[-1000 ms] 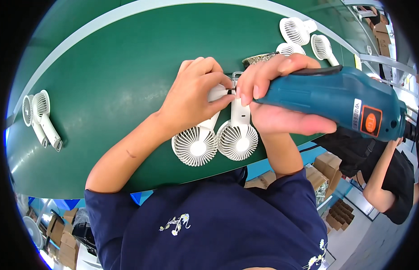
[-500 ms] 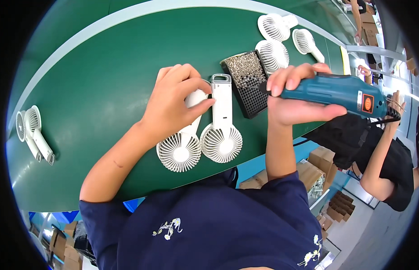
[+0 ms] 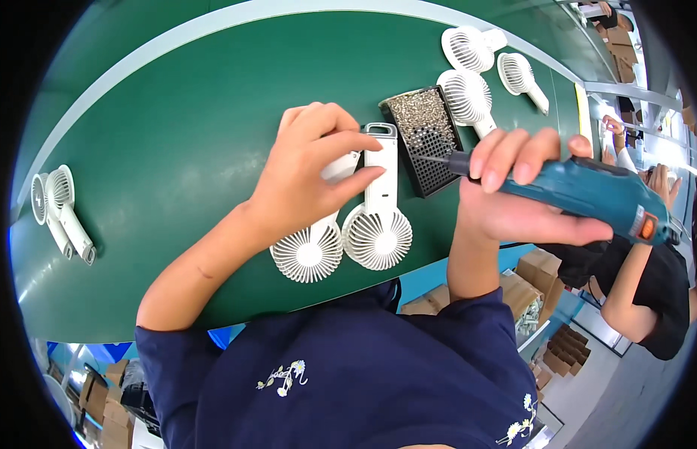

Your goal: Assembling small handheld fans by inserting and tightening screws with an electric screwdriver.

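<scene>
My right hand (image 3: 524, 187) is wrapped around a teal electric screwdriver (image 3: 580, 196). Its thin bit points left, over the perforated part of a black screw tray (image 3: 431, 142) with many small metal screws heaped at its far end. Two white handheld fans lie side by side before me, their round grilles toward my body. My left hand (image 3: 303, 168) has its thumb and index finger on the handle of the right fan (image 3: 381, 191). Its other fingers are curled above the left fan (image 3: 309, 251), whose handle it partly hides.
Beyond the tray lie several more white fans (image 3: 468, 49). A pair of fans (image 3: 60, 202) rests at the far left of the green table (image 3: 191, 112). Cardboard boxes (image 3: 539, 273) stand below the table edge at right, near a person in black (image 3: 655, 299).
The screwdriver has swung so its bit now shows over the tray, and its rear end has dropped lower. My left thumb and index finger have shifted farther onto the right fan's handle.
</scene>
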